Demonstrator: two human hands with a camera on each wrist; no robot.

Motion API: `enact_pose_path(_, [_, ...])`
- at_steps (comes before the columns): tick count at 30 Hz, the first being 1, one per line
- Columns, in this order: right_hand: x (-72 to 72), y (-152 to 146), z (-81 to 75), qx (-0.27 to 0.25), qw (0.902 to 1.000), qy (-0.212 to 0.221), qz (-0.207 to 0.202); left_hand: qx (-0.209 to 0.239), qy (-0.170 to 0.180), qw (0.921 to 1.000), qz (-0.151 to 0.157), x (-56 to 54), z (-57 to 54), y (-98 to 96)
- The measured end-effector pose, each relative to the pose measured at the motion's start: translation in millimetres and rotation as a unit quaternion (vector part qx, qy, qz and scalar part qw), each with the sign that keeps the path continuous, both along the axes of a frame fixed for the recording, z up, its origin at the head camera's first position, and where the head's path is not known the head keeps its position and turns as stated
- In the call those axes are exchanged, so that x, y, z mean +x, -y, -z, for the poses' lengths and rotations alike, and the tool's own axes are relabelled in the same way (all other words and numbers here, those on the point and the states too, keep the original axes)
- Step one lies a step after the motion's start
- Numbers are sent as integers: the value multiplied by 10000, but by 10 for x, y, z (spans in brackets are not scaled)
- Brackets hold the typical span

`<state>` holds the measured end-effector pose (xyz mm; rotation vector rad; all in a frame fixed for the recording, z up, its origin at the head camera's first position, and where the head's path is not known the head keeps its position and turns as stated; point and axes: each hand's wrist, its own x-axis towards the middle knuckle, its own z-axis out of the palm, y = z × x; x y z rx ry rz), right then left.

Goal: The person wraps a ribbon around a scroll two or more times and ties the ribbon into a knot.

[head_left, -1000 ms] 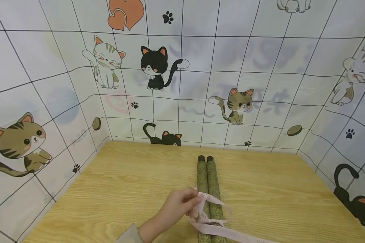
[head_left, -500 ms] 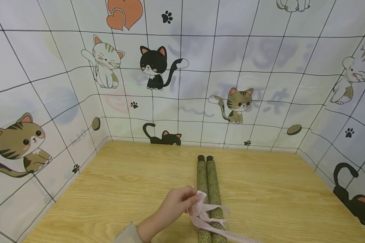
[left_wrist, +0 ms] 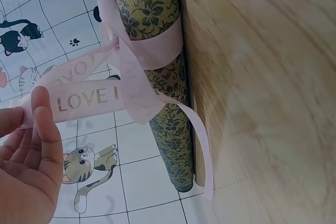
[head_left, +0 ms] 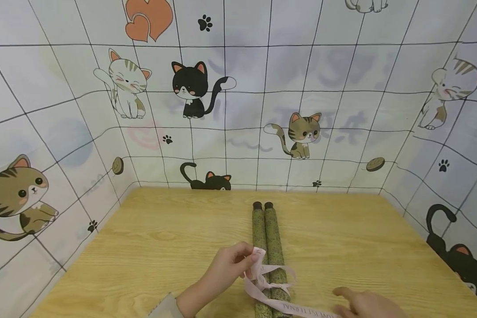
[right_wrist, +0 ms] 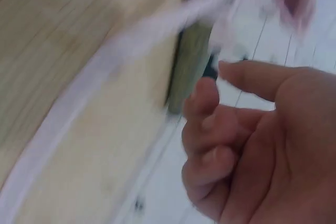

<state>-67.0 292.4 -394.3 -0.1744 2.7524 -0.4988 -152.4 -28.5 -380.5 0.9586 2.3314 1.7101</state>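
Note:
Two rolled scrolls (head_left: 274,234) covered in green-gold floral cloth, with dark end knobs, lie side by side on the table. A pale pink ribbon (left_wrist: 86,100) with gold lettering wraps round them and is crossed or knotted on top, with a loop on the right. My left hand (head_left: 228,267) pinches one ribbon end between thumb and fingers, raised just left of the scrolls. The other ribbon length trails toward the lower right. Near it is my right hand (head_left: 365,304), partly cut off by the frame edge. Its loosely bent fingers (right_wrist: 202,100) hold nothing; the right wrist view is blurred.
The wooden table (head_left: 175,221) extends to both sides of the scrolls. A white cloth backdrop (head_left: 242,110) with a grid and printed cats rises behind it and along the left and right sides.
My right hand has come into the head view at the lower right. My left hand keeps its pinch on the ribbon end. The head view has shifted slightly.

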Motion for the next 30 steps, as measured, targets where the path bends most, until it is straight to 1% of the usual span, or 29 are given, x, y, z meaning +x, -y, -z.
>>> enact_pose_path(1, [-20, 132, 14, -133, 9993, -154, -324, 15, -7, 10000, 3, 0, 7, -1])
enact_pose_path(2, [-30, 238, 39, -153, 9976, -309, -595, 30, -3, 10000, 14, 1, 14, -2])
enact_pose_path(3, [-37, 315, 64, -237, 9944, -468, -912, 43, -7, 10000, 32, 4, 21, -4])
enact_pose_path(4, [-46, 376, 91, -272, 9913, -597, -1139, 51, -10, 10000, 49, 8, 25, -5])
enact_pose_path(5, [-55, 421, 121, -319, 9891, -668, -1270, 83, 1, 9999, 73, 15, 27, -6])
enact_pose_path(8, [-80, 493, 177, -580, 9843, -829, -1449, 167, 82, 9998, 91, 34, 27, -4])
enact_pose_path(11, [-104, 500, 143, -906, 9829, -793, -1396, 207, 146, 9997, 72, 39, 25, 11])
enact_pose_path(14, [-131, 439, 51, -977, 9846, -743, -1248, 158, 114, 9998, 33, 25, 29, 32])
enact_pose_path(17, [-149, 318, -5, -816, 9889, -778, -968, 130, 74, 9999, 7, 12, 31, 51])
enact_pose_path(20, [-119, 175, -35, -670, 9923, -806, -655, 143, 126, 9998, 23, 13, 36, 65])
enact_pose_path(22, [-94, 89, -45, -516, 9942, -839, -426, 158, 195, 9997, 36, 14, 36, 79])
enact_pose_path(24, [-73, 21, -55, -313, 9960, -828, -97, 148, 259, 9996, 23, 14, 33, 92])
enact_pose_path(26, [-55, -38, -58, -115, 9962, -848, 181, 128, 305, 9995, 0, 11, 32, 104])
enact_pose_path(29, [-42, -107, -57, 68, 9952, -726, 657, 73, 305, 9995, -5, 2, 35, 113])
enact_pose_path(30, [-40, -131, -52, 98, 9946, -705, 759, 68, 297, 9995, 2, -2, 39, 114])
